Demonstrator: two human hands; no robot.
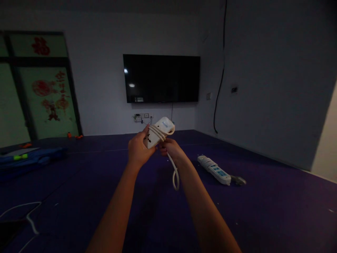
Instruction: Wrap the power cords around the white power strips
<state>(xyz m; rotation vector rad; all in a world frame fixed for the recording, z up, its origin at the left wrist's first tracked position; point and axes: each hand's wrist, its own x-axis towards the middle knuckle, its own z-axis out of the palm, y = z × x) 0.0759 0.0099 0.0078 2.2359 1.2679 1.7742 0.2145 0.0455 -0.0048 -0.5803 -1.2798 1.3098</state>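
In the middle of the head view, my left hand [139, 147] is closed around the near end of a white power strip [165, 123], which is held tilted above the floor. A white cord [158, 133] is wound several times about the strip's middle. My right hand [171, 148], just below and to the right, has its fingers closed on the cord, and a loose loop hangs beneath it. A second power strip [219, 174], white with blue sockets and its own cord wrapped round one end, lies on the floor to the right.
The purple floor [105, 186] bears blue cloth [39, 156] at the left and a white cable [31, 221] at lower left. A television [162, 79] hangs on the far wall above some outlets. A black cable [218, 91] dangles along the right wall.
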